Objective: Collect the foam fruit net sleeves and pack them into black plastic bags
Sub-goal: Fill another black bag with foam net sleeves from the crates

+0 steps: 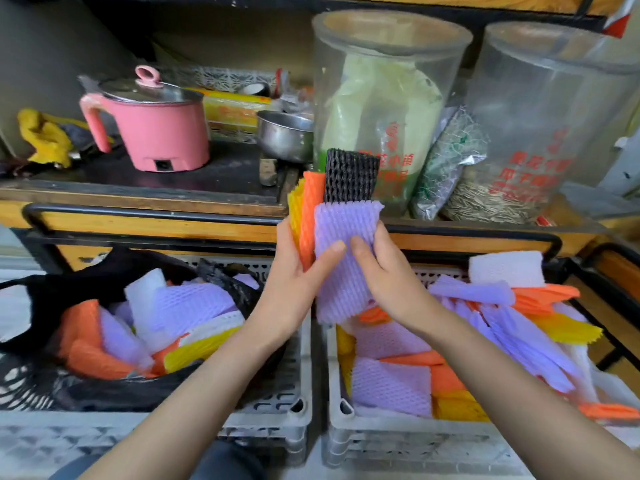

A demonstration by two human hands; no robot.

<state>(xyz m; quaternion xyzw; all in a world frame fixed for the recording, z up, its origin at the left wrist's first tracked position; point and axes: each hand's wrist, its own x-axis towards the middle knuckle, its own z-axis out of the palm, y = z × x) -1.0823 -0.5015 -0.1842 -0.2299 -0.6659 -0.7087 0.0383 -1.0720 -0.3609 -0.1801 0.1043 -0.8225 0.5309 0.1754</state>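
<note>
left hand, right hand grip sleeves — black sleeve half hidden.

I saw a small shop's back corner: big clear lettered jars, a pink electric pot on the counter, plastic crates.

Black plastic bag partly beyond left edge

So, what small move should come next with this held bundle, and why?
Probably lower the bundle of yellow, orange, black and purple foam net sleeves into the black plastic bag at left: left hand and right hand both grip it, and that bag holds sleeves.
</note>
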